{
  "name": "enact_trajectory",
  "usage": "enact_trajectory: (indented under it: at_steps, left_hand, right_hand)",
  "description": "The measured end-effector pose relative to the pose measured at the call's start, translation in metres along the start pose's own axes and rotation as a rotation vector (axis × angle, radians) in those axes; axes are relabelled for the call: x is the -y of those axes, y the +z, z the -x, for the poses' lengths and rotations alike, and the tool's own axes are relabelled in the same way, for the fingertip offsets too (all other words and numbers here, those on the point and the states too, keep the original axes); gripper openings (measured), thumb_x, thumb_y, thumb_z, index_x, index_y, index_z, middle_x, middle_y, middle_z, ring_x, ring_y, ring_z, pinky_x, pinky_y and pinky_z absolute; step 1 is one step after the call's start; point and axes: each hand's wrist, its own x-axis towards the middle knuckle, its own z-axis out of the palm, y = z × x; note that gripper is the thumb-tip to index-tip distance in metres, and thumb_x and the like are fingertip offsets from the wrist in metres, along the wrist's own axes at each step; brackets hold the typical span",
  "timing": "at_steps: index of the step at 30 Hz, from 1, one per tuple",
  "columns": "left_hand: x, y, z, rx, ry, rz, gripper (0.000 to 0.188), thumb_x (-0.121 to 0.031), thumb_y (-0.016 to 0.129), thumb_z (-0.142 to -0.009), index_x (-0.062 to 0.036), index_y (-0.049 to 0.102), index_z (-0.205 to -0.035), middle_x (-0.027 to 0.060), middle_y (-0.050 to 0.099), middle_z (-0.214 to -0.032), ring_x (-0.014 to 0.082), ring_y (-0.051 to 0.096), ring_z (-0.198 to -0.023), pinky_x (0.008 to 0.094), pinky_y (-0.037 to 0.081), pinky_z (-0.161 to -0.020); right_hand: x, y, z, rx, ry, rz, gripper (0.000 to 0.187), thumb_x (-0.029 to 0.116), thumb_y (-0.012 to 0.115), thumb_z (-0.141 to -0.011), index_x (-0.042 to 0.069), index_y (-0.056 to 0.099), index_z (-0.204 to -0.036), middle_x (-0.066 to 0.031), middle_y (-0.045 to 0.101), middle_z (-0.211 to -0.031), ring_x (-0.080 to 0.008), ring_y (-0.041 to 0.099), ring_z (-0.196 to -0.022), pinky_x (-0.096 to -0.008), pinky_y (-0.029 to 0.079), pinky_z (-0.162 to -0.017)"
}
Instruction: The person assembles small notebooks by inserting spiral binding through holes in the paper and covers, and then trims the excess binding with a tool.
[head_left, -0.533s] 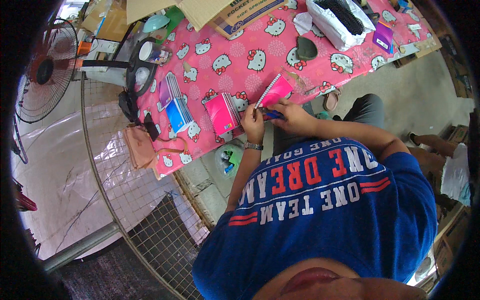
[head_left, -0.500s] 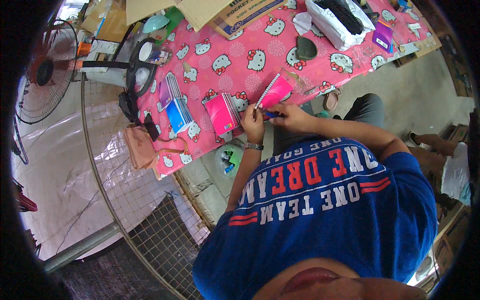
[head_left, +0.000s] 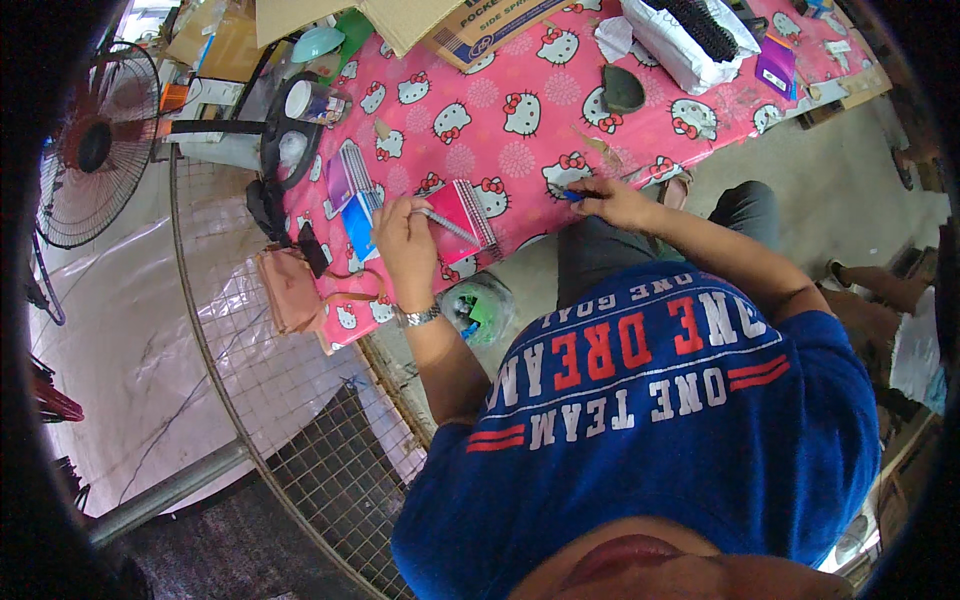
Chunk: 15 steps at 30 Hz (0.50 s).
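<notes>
Head view: a spiral notebook (head_left: 452, 226) in hand at the pink-covered table (head_left: 545, 145).
Left hand (head_left: 404, 242) is clamped on it over the magenta notebooks (head_left: 464, 206); right hand (head_left: 618, 205), well apart, is closed around a blue tool (head_left: 574, 196).

Left hand (head_left: 405, 243) holds a spiral notebook (head_left: 451, 226) over the pink notebook stack (head_left: 488, 216); right hand (head_left: 614, 206) grips a small blue tool (head_left: 573, 196) by the near edge of the desk (head_left: 645, 135). Blue notebooks (head_left: 357, 228) left, purple notebooks (head_left: 340, 180) beyond.

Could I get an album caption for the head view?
Left hand at the pink notebooks, right hand holding a blue tool, over a pink tablecloth.
</notes>
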Motion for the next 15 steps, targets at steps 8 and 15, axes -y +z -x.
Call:
enact_trajectory:
  at_steps: [8,15]
  left_hand:
    - [0.063,0.090,-0.016,0.080,-0.276,-0.061,0.039,-0.011,0.058,-0.081,-0.0116,0.059,-0.120,0.0144,0.062,-0.119,0.0335,0.052,-0.117,0.0463,0.039,-0.098]
    - [0.081,0.101,0.032,0.196,-0.462,0.028,0.064,-0.015,0.061,-0.087,-0.0167,0.036,-0.146,0.0301,0.028,-0.148,0.0451,0.027,-0.137,0.0470,0.027,-0.112]
  right_hand:
    - [0.014,-0.005,-0.005,-0.068,0.060,0.027,0.051,0.029,0.052,-0.093,0.000,0.049,-0.135,-0.0131,0.054,-0.131,-0.0238,0.047,-0.124,-0.0329,0.032,-0.106]
    - [0.029,-0.019,0.007,-0.108,0.045,-0.391,0.050,0.029,0.046,-0.098,0.012,0.039,-0.145,-0.0110,0.036,-0.147,-0.0230,0.033,-0.134,-0.0349,0.026,-0.109]
